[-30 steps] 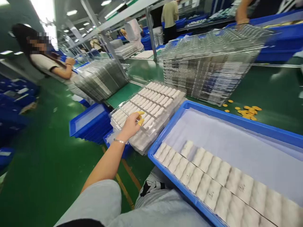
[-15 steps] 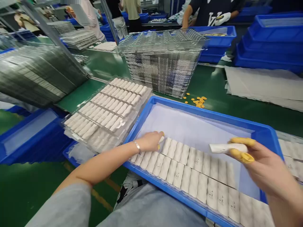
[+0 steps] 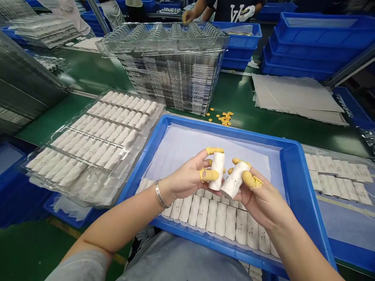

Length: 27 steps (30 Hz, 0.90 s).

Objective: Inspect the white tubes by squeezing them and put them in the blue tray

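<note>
My left hand (image 3: 195, 173), in yellow finger cots, pinches a white wavy-sided cylinder (image 3: 217, 166) upright. Just beside it, a second white cylinder (image 3: 234, 180) with small dark markings leans to the right in the grip of my right hand (image 3: 258, 191), which also wears yellow finger cots. The lower ends of both pieces come close together; whether they touch I cannot tell. Beneath my hands lies a blue tray (image 3: 295, 171) lined with white sheet, holding rows of similar white cylinders (image 3: 202, 212) along its near side. My hands hide part of the back row.
Left of the tray, a clear plastic tray (image 3: 117, 168) holds rows of white cylinders. Behind stands a tall stack of clear trays (image 3: 172, 74), with yellow round pieces (image 3: 225, 118) beside it. Stacked blue bins (image 3: 316, 50) and paper sheets (image 3: 295, 93) sit back right. A co-worker (image 3: 231, 9) stands opposite.
My left hand has lifted a cylinder from the tray's left part. My right hand has come in leftward with its cylinder, so both pieces now meet over the tray's middle. The view has shifted rightward.
</note>
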Each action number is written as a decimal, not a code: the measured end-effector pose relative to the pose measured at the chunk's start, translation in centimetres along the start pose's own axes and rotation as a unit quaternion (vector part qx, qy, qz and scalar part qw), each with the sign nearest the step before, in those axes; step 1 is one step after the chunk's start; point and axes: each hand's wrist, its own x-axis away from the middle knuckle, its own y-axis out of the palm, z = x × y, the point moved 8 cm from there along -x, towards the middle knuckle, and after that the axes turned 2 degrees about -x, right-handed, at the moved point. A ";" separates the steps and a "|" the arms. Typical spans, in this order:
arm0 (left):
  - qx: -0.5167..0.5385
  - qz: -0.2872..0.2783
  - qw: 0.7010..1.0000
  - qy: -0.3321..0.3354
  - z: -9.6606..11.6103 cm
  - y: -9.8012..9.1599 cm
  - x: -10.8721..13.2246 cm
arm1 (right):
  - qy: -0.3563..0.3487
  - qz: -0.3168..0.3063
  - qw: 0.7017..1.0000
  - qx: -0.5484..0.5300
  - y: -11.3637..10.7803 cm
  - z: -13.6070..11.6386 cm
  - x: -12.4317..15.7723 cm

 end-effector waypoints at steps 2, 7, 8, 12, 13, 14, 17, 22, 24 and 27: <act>0.024 -0.010 1.000 -0.016 -0.5 0.7 -0.3 | -0.003 -0.013 1.000 0.009 -0.3 0.0 0.5; 0.042 -0.053 0.997 -0.041 -1.6 1.1 0.2 | 0.008 -0.043 0.998 0.033 -0.9 1.0 1.4; 0.038 -0.057 0.997 -0.038 -1.7 1.0 0.3 | 0.002 -0.047 0.998 0.036 -1.0 1.1 1.5; -0.006 -0.051 0.999 0.004 -1.5 0.3 0.5 | -0.063 -0.070 0.993 0.069 -1.0 0.5 1.5; -0.015 -0.050 0.999 0.015 -1.4 0.2 0.5 | -0.074 -0.078 0.991 0.080 -0.9 0.3 1.5; -0.022 -0.048 0.998 0.021 -1.4 0.2 0.4 | -0.080 -0.087 0.989 0.091 -0.8 0.2 1.5; -0.035 -0.045 0.998 0.012 -1.5 0.2 0.4 | -0.071 -0.102 0.986 0.115 -0.4 0.3 1.6; -0.101 -0.009 0.995 0.006 -1.6 0.0 0.7 | -0.074 -0.140 0.980 0.124 0.3 0.3 1.9; -0.138 0.007 0.990 0.012 -1.6 -0.1 0.8 | -0.081 -0.150 0.977 0.126 0.4 0.3 1.9; -0.158 -0.006 0.987 0.013 -1.6 0.1 1.0 | -0.083 -0.145 0.978 0.123 0.3 0.4 1.7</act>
